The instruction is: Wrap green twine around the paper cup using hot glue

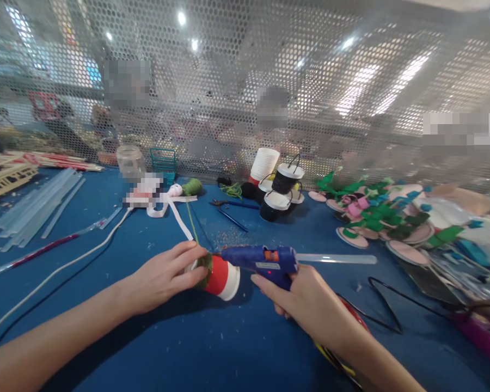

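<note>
My left hand [175, 275] is wrapped round a red and white paper cup [220, 276] lying on its side, its rim toward the right. Green yarn [204, 270] is wound on the cup's left part, partly under my fingers, and a strand runs up to a green yarn ball [192, 187]. In my right hand [296, 291] is a blue glue gun [261, 258] with a small red light showing. A clear glue stick [337, 258] juts from its back end. The nozzle is over the cup, near the yarn's edge; whether it touches cannot be made out.
Blue-handled pliers [237, 212] lie beyond the cup, near white ribbon [179, 218]. Black cups with handles [275, 206] and stacked white cups [265, 163] stand behind. Felt flowers [375, 212] crowd the right, glue sticks [36, 207] the left. A white cable [77, 256] crosses the table. Perforated metal [212, 81] closes the back.
</note>
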### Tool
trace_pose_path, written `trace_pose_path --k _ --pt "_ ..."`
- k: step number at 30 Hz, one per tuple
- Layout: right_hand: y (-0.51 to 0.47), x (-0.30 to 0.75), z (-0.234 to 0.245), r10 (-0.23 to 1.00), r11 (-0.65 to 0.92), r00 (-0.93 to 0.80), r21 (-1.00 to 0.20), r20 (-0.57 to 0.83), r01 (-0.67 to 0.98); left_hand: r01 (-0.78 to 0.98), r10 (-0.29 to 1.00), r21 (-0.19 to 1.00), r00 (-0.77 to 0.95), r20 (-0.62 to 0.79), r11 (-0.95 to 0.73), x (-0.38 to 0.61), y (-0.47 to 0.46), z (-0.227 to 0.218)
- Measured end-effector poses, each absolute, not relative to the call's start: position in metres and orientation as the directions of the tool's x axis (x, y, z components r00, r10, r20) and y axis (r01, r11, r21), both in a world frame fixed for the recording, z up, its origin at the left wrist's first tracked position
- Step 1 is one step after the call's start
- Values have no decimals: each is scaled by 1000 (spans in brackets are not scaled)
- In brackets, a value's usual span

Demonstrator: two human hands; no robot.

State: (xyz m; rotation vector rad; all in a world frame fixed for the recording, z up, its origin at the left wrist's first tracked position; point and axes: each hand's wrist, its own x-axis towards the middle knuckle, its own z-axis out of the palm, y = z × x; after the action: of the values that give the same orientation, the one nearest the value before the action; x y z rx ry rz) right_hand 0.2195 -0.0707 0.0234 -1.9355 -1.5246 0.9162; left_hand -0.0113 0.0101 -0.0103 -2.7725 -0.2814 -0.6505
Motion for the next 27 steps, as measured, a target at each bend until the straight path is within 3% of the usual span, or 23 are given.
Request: trace_pose_path --k 9,27 --pt "-74 218 23 952 -306 179 -741 -248 598 265 145 -220 884 445 -939 -12 11 -13" --pt "-83 219 23 970 -244 160 -765 -184 596 267 170 -153 870 463 -951 -10 10 -11"
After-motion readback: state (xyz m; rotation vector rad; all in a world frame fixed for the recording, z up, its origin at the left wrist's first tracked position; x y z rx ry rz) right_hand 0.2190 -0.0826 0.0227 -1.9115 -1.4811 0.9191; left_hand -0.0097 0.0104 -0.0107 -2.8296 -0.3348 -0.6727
